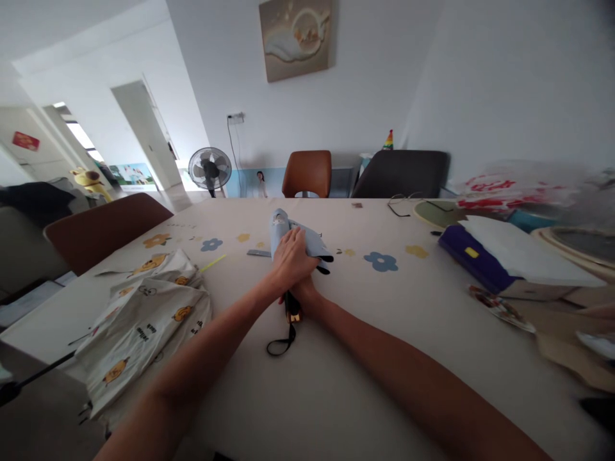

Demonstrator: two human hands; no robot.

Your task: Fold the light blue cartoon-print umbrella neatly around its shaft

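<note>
A light blue folding umbrella (279, 230) with dark lining lies closed but loosely gathered above the middle of the table. Its black handle (291, 303) points toward me, and a black wrist strap (283, 346) loops from its end. Across the blue cloth lies my left hand (291, 257), its fingers wrapped over the folds. Below and partly behind it, my right hand (305, 289) is closed around the lower part near the handle; most of its fingers are hidden. Loose flaps of cloth stick out to the right of both hands.
A grey ruler (259, 253) lies just left of the umbrella. Further left is a crumpled cloth bag (158, 314) with yellow duck prints. Glasses (400, 208), a purple-and-white box (475, 256) and a plastic bag (519, 186) sit at the right. Chairs (307, 173) stand behind the table.
</note>
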